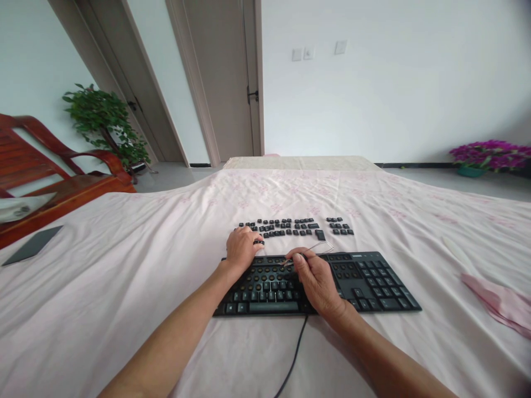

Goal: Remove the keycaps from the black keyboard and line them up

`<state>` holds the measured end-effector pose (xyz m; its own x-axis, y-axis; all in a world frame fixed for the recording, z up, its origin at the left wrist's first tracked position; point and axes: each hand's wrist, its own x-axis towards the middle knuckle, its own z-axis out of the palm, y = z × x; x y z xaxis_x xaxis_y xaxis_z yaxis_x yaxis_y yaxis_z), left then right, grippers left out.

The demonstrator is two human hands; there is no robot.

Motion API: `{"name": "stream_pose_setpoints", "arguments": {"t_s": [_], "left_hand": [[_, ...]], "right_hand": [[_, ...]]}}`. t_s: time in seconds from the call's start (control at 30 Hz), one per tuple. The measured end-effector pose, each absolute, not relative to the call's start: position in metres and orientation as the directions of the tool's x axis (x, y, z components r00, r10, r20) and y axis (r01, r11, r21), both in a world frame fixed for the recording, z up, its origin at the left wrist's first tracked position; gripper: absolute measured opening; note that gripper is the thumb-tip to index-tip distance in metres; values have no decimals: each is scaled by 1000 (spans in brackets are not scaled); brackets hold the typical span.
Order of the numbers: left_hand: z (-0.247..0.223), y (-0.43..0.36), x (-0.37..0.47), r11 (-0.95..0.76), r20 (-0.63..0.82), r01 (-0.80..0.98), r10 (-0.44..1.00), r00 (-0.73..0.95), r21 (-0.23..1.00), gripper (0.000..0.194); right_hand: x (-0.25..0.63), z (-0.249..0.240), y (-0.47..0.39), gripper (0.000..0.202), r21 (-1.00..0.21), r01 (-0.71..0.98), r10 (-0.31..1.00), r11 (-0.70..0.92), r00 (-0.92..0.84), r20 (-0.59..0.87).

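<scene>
A black keyboard (390,279) lies on the cloth-covered table, with many keycaps off its upper rows and left-middle part. Behind it, loose black keycaps (274,233) stand in rows. Over the keyboard's upper left corner, my left hand (241,247) reaches to the loose keycaps, fingers bent close to one; whether it grips a keycap is hidden. My right hand (317,276) is closed on a thin wire tool (321,245), whose tip is over the bare upper rows. The wire loop sticks out behind the fingers.
A pale patterned cloth (166,287) covers the table. The keyboard cable (295,356) runs toward the near edge. A dark flat object (33,245) lies at far left, a pink cloth (501,304) at right. Beyond are a wooden chair (62,160), plants and doors.
</scene>
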<state>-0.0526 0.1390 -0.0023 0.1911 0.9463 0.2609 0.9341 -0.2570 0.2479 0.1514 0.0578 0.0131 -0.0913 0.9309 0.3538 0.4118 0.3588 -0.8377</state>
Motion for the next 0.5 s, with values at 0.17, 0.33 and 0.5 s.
{"name": "stream_pose_setpoints", "arguments": {"t_s": [0.17, 0.33, 0.5], "left_hand": [[0, 138, -52, -242, 267, 943, 947, 178, 229, 19], [10, 122, -55, -257, 327, 929, 931, 164, 267, 20], [16, 85, -61, -359, 343, 853, 911, 230, 380, 13]], "right_hand": [[152, 14, 58, 36, -844, 399, 931, 359, -96, 351], [151, 19, 58, 34, -828, 427, 931, 363, -149, 332], [147, 22, 57, 27, -793, 382, 869, 474, -347, 353]]}}
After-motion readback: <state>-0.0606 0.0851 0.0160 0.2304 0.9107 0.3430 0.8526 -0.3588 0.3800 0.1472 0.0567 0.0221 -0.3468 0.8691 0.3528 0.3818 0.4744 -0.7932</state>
